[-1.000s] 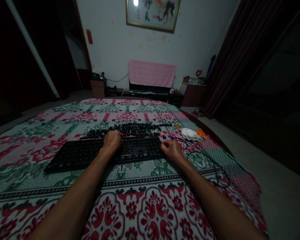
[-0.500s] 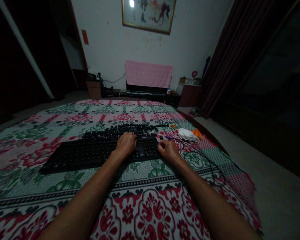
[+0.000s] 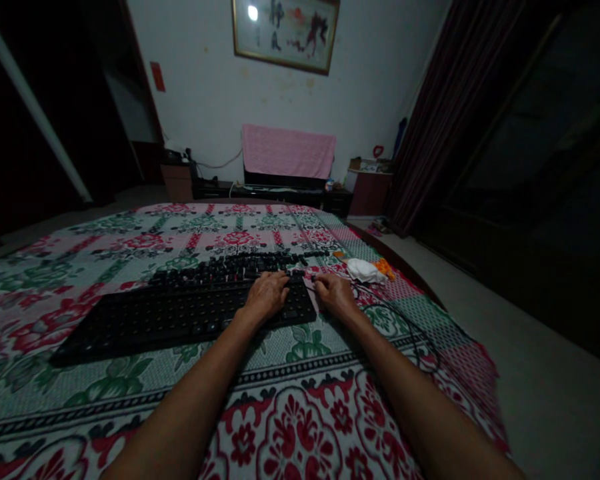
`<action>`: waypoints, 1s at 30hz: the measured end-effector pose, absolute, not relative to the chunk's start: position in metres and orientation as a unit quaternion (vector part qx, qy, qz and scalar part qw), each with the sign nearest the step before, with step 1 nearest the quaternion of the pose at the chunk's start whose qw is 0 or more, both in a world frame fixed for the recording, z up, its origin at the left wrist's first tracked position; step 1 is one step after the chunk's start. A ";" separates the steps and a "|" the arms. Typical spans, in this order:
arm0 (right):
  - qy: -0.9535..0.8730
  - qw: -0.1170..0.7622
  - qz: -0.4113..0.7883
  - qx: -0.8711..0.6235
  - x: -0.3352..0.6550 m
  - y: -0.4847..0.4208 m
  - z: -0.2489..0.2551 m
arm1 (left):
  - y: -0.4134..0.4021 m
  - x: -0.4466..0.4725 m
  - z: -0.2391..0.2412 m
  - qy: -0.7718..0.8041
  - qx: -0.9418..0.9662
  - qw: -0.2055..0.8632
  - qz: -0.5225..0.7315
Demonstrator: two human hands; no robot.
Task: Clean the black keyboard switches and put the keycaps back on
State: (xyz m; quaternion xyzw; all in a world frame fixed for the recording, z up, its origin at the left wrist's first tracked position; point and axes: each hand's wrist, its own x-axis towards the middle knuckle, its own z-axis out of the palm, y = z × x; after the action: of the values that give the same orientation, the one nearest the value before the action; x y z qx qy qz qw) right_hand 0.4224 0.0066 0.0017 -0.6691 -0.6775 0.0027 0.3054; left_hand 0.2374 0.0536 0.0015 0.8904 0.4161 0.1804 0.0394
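A black keyboard (image 3: 180,313) lies on the patterned cloth, with most of its keycaps off and rows of small posts showing. Over its right part rests my left hand (image 3: 267,293), its fingers extended toward the back edge and nothing visible in it. Just beyond the keyboard's right end is my right hand (image 3: 336,295), fingers bent and drawn together. A small dark piece (image 3: 313,279), possibly a keycap, shows at its fingertips; whether it is gripped is hard to see. Behind the keyboard, loose black keycaps (image 3: 215,268) are spread in a long heap.
A white crumpled bundle (image 3: 365,271) and an orange item (image 3: 384,268) sit at the right. A dark cable (image 3: 415,327) curls near the cloth's right edge. The patterned cloth (image 3: 300,427) covers the table. A pink towel (image 3: 289,152) hangs by the far wall.
My left hand has slid right along the keyboard. My right hand has reached slightly forward, to the small dark piece. The whole view has shifted, with the scene lying further left.
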 end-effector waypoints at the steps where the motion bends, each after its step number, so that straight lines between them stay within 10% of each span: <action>1: -0.668 0.301 -0.007 -0.681 0.424 0.012 0.002 | 0.054 0.236 0.001 0.414 0.891 0.041 0.183; 30: -0.803 0.178 0.230 -0.520 0.419 -0.017 0.041 | 0.055 0.226 0.008 0.372 0.908 0.084 0.175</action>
State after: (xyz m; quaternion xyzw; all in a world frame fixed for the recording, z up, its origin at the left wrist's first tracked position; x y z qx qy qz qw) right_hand 0.4189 -0.0166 0.0405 -0.5199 -0.8032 0.2300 0.1781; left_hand 0.2256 0.0547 0.0084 0.9075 0.3725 0.1750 0.0839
